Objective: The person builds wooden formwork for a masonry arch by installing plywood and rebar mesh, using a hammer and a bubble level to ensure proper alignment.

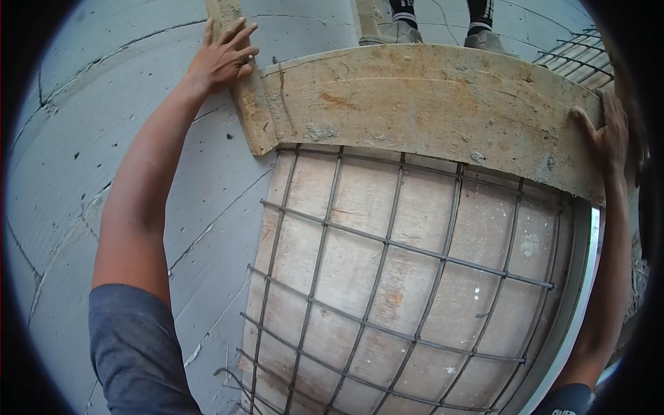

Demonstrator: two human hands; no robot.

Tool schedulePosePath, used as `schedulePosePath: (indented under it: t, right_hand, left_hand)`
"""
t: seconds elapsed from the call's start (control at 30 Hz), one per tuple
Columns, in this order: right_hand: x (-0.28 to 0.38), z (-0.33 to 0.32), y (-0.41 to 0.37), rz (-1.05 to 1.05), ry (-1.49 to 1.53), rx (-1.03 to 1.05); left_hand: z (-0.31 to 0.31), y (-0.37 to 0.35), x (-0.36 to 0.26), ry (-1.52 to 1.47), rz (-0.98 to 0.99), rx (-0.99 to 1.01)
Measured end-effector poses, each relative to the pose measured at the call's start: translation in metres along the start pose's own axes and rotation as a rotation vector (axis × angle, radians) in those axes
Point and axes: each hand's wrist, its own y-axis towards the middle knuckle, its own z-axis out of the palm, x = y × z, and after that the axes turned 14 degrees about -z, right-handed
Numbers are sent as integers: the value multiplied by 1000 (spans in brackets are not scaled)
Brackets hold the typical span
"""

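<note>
A long, stained wooden board (429, 111) stands on edge across the top of a steel rebar mesh (387, 242). At its left end a narrower wooden batten (252, 114) meets it at an angle. My left hand (225, 59) grips the upper part of this batten, fingers bent over it and somewhat apart. At the other end, my right hand (609, 135) holds the board, with the thumb on its face and the fingers around the end; the fingertips are partly hidden. Beneath the mesh lies a pale plywood sheet (353, 263).
Grey block surface (159, 207) with joint lines extends on the left. Another person's shoes (398, 33) are just behind the board. More rebar mesh (581, 55) shows at the upper right. A metal edge strip (588, 242) runs along the plywood's right side.
</note>
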Motion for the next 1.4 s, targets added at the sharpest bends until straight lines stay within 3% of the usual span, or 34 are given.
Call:
schedulePosePath:
  t: [0.07,0.23,0.43,0.53,0.57,0.6,0.63,0.67,0.73,0.77,0.87,0.97,1.03,1.1,1.2,1.23,1.3,1.37,1.4]
  right_hand:
    - [2,-2,1,7,8,38]
    - [-4,-1,1,1,6,91]
    - [-3,5,1,-17,-54,4]
    - [9,2,3,-31,22,-224]
    - [23,-28,7,-46,86,-63]
    - [39,-35,5,-5,157,-227]
    - [44,-39,-2,34,127,-58]
    - [57,-51,-16,52,160,-117]
    - [83,-77,-55,112,370,-154]
    - [97,-110,-84,165,552,-140]
    - [107,-231,-186,146,818,175]
    - [94,-349,-299,343,747,393]
    - [78,-431,-384,599,548,528]
    - [64,-525,-465,799,263,647]
    - [54,-689,-587,1144,-216,856]
    - [52,-740,-605,1178,-310,879]
    - [58,-823,-625,1581,-539,1258]
    - [74,-884,-631,1589,-645,1335]
    - [83,-912,-635,1567,-707,1413]
  left_hand:
    - [-12,3,2,48,40,104]
    - [1,-3,-3,-13,-11,39]
    - [10,-1,-5,3,-35,18]
    - [13,3,-2,25,-45,61]
    - [20,2,-1,-35,-31,16]
    - [25,-4,-3,-33,-29,-47]
    - [29,-13,-7,-194,-78,-111]
    - [36,-28,-12,-307,-104,-240]
    - [0,-84,-29,-725,-114,-258]
    - [-16,-119,-34,-815,-102,-237]
    - [-58,-242,-57,-1132,-113,34]
    - [-71,-369,-102,-1310,-180,362]
    - [-92,-425,-134,-1353,-166,468]
    - [-69,-474,-162,-1311,-168,551]
    - [-38,-502,-193,-1216,-165,350]
    - [-22,-507,-203,-1144,-213,326]
    - [-19,-495,-199,-1126,-206,336]
    - [-13,-481,-187,-1206,-90,276]
    - [-46,-471,-177,-1292,-52,654]
